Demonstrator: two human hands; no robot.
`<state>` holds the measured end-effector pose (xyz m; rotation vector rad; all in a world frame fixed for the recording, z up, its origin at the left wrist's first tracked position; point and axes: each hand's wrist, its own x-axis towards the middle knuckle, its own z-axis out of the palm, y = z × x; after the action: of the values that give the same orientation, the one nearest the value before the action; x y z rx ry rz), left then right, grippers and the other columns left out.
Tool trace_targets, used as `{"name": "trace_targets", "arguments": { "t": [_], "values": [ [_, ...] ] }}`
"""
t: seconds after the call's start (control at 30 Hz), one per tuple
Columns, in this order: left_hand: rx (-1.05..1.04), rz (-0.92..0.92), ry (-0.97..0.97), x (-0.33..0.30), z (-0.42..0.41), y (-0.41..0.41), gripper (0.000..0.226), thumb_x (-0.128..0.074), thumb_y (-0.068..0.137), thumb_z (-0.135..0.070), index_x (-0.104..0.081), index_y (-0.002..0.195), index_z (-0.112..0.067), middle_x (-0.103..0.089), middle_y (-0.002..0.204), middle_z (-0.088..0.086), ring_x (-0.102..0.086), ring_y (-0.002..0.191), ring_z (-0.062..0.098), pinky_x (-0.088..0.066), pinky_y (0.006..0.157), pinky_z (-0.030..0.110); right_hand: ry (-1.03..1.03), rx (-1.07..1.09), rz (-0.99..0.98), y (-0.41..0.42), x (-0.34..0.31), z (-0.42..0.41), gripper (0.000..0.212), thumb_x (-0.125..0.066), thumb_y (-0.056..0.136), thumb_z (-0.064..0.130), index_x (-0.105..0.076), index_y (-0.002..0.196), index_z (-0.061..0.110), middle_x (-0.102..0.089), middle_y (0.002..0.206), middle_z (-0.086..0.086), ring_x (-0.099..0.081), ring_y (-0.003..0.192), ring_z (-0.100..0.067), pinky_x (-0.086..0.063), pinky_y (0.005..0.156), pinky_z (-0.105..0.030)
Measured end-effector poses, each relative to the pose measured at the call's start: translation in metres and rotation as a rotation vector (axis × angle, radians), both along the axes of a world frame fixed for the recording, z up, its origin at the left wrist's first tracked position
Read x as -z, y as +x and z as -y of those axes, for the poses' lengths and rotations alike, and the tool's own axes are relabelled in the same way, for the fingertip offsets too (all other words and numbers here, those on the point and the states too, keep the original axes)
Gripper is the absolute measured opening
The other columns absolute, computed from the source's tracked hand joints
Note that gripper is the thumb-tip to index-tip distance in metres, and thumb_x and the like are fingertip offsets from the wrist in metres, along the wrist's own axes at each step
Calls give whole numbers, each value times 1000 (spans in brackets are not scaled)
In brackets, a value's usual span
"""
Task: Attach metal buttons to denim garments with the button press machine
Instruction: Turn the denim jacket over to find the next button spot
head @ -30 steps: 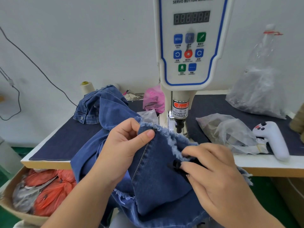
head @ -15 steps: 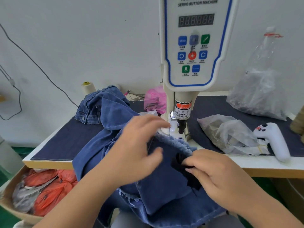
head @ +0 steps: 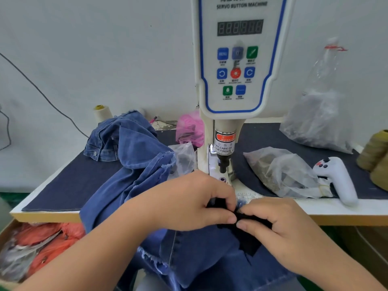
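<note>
White wall behind; worktable (head: pixel 336 208) with pale edge and dark navy cloth cover. Button press machine (head: pixel 241 59) stands at table centre, control panel facing the camera, display unlit, plunger (head: pixel 223 164) raised above the lower die. Denim garment (head: pixel 130 164) heaped on the left part of the table and draped over the front edge toward the person; frayed hem visible near the machine base. Left hand (head: pixel 189 204) and right hand (head: pixel 281 232) meet just below the table's front edge, in front of the die, fingertips touching. Both have fingers curled, pinching a black patch (head: pixel 249 238) that lies on the denim; whether a button is between the fingers cannot be told. Clear plastic bag (head: pixel 279 173) of small parts lies right of the machine, a white handheld controller (head: pixel 338 177) just beside it. Larger clear bag (head: pixel 319 118) leans against the wall behind. Pink bag (head: pixel 189 127) left of the machine column. Cream thread cone (head: pixel 102 113) at the back left; olive thread cones (head: pixel 375 154) at the far right edge. Box with orange bags (head: pixel 46 242) sits below the table, left.
</note>
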<state>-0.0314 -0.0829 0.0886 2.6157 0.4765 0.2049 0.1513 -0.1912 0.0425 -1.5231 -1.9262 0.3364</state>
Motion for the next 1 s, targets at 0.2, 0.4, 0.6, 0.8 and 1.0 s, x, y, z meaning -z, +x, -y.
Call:
{"name": "trace_targets", "arguments": {
  "t": [0.2,0.4,0.6,0.8,1.0],
  "values": [
    [-27,-30,4,0,-8,-2,30,-67,92,-33,-52,68,-23,-52,64,-5,-47,60,7,-36,56,16,-107,150,-85,0,0,-1,6,-75,80,32,-70,78,34,-64,79,18,-58,79,-3,-42,69,-17],
    [-105,-25,40,-3,-14,-6,36,-64,93,-38,-47,64,-24,-53,62,1,-48,60,15,-42,59,30,-246,134,-113,-2,-3,4,42,-64,83,47,-52,66,10,-51,82,5,-50,72,-11,-37,63,-23],
    [-124,11,134,-3,-13,-3,42,-65,88,-23,-37,57,-21,-43,55,1,-39,54,14,-35,54,24,-312,264,-101,-4,-4,7,41,-60,86,46,-45,64,15,-49,72,8,-46,68,-3,-31,58,-22],
    [-156,84,147,-5,-14,3,41,-67,87,-20,-38,58,-23,-41,54,-2,-38,54,13,-37,55,29,-210,413,-85,-10,-6,12,42,-61,69,60,-55,69,19,-58,72,7,-51,67,-6,-33,54,-21],
    [-187,108,142,-6,-15,0,34,-66,88,-18,-43,62,-12,-42,56,1,-37,56,12,-39,57,35,-191,270,-244,1,-13,17,42,-62,75,53,-52,64,13,-52,77,0,-51,70,-11,-38,65,-26]
  ]
}}
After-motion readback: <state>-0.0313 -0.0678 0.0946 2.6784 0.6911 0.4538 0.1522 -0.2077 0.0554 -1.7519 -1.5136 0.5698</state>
